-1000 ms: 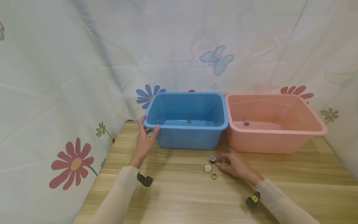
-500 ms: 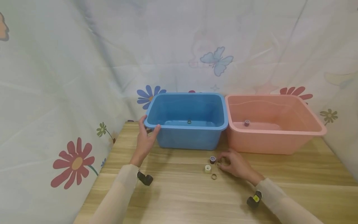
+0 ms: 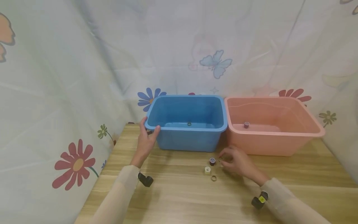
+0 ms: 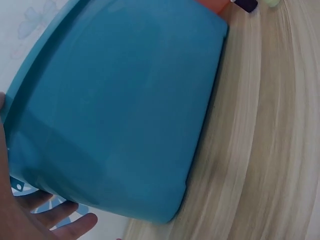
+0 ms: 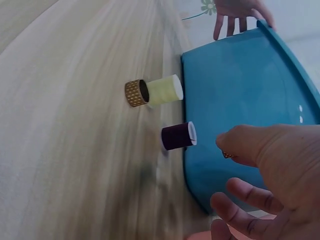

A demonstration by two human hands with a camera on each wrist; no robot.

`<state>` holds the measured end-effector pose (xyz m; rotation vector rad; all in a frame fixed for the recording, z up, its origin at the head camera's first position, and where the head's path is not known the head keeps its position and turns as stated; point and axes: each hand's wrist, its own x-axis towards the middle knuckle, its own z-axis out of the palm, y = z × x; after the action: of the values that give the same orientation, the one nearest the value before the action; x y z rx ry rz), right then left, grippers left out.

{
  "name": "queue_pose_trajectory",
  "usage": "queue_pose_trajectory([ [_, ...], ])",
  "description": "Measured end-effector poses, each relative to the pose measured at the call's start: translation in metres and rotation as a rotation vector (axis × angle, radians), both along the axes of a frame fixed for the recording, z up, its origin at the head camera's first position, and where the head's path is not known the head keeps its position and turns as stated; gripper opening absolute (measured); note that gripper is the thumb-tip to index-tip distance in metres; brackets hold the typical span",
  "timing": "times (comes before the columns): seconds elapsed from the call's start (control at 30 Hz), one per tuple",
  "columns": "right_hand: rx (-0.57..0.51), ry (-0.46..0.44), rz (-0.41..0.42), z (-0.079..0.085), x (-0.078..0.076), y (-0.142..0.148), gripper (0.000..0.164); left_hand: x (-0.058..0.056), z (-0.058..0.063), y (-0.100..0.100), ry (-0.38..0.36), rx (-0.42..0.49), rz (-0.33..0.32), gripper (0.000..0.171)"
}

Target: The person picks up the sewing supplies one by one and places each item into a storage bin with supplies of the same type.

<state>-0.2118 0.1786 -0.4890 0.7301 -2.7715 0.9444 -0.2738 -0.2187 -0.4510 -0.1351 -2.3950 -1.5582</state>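
Note:
My left hand [image 3: 144, 143] holds the front left corner of the blue bin [image 3: 190, 140], thumb at the front rim and other fingers along the left side. My right hand [image 3: 240, 162] pinches a brass ring thimble [image 5: 227, 155] between thumb and forefinger, just above the table; the fingers largely hide it. Left of that hand stand a dark purple thread spool [image 5: 177, 136] and a pale yellow thread spool [image 5: 165, 90]. Another dimpled ring thimble [image 5: 135, 93] sits on the table beside the yellow spool.
A pink bin [image 3: 275, 144] stands right against the blue one, with a dark spool [image 3: 246, 124] inside. One small ring [image 3: 189, 123] lies in the blue bin. Both bins rest on a wooden table [image 3: 179, 196] before a patterned curtain [image 3: 179, 46].
My right hand has picked the ring thimble up off the table and drawn slightly right. The left hand keeps its place on the blue bin. The head view has tilted slightly.

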Motion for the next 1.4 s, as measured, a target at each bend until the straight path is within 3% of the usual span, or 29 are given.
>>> queue_pose_trajectory([
  [0.33, -0.005, -0.025, -0.007, 0.012, 0.003, 0.005, 0.024, -0.004, -0.009, -0.002, 0.001, -0.024, 0.013, 0.082],
  [0.57, -0.027, 0.001, 0.049, 0.022, 0.003, 0.006, 0.023, -0.004, -0.012, -0.003, 0.009, -0.022, 0.014, 0.081],
  [0.93, -0.022, 0.067, 0.113, 0.051, 0.007, 0.004, 0.023, -0.003, -0.013, -0.004, 0.010, -0.018, 0.010, 0.079],
  [1.2, 0.001, 0.063, 0.137, 0.067, 0.011, 0.003, 0.025, -0.003, -0.014, -0.004, 0.024, -0.018, 0.013, 0.077],
  [1.4, 0.001, 0.120, 0.187, 0.081, 0.008, 0.002, 0.026, -0.004, -0.013, -0.004, 0.036, -0.012, 0.010, 0.077],
])
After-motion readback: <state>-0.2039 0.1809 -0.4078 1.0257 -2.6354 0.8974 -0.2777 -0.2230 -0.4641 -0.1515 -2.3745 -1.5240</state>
